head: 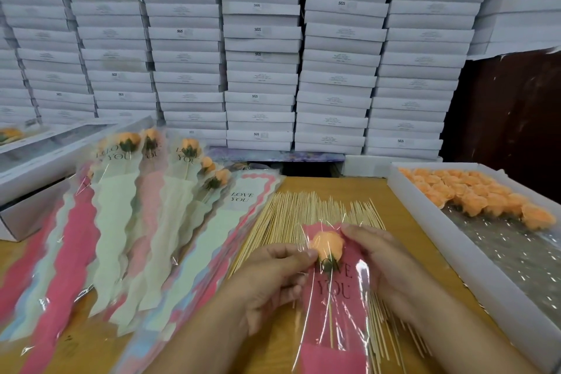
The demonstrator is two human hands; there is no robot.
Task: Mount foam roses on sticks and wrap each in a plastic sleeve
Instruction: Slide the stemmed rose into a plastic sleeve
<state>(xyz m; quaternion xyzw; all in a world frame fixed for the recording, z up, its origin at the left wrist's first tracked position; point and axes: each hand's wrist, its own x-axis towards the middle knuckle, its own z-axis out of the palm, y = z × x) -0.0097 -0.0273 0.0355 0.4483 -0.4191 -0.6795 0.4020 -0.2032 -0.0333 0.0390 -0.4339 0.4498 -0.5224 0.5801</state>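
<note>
Rose [327,244] and stick [330,322] sit inside a pink sleeve [334,307] held just above the spread of loose sticks [318,206] on the worktop [400,240]. The sleeve's long axis runs from the bloom at the far end back toward the person, tilted only a little off straight, with the stick showing through the clear plastic down its middle.

The left hand [270,276] comes in from the left, its fingers [299,253] curled and pinching the plastic right beside the bloom. The right hand [376,255] lies on the other side, fingers bent over the sleeve's top right edge, touching the film near the rose. So both hands flank the bloom end, about equally near it; the lower, folded end of the sleeve hangs free toward the body.

By my reading the rose is being seated or the film smoothed round it. Finished wrapped roses [130,143] lie well to the left, and the tray [425,222] of bare blooms is off to the right.
</note>
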